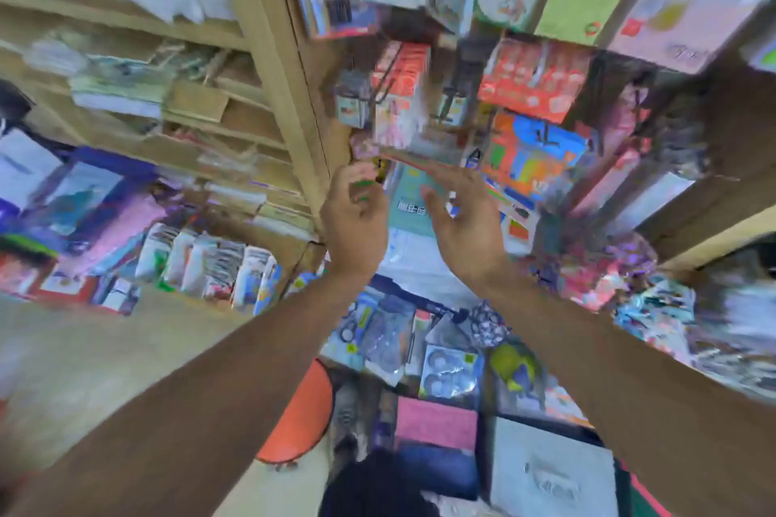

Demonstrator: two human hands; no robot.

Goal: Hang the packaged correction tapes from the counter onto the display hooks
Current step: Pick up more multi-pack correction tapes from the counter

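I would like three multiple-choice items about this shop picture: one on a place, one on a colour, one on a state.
1. Where is the round orange stool seat?
A. below the left forearm, low in the picture
B. on the top wooden shelf
C. hanging from a hook

2. What colour is the flat square pad lying low between the two forearms?
A. pink
B. black
C. yellow

3. How is the right hand?
A. open, fingers spread, holding nothing
B. a closed fist
C. out of sight

Answers:
1 A, the seat shows under the forearm near the floor.
2 A, its surface is plainly pink.
3 A, the fingers are stretched toward the hanging packets; the left hand is curled, its contents too blurred to tell.
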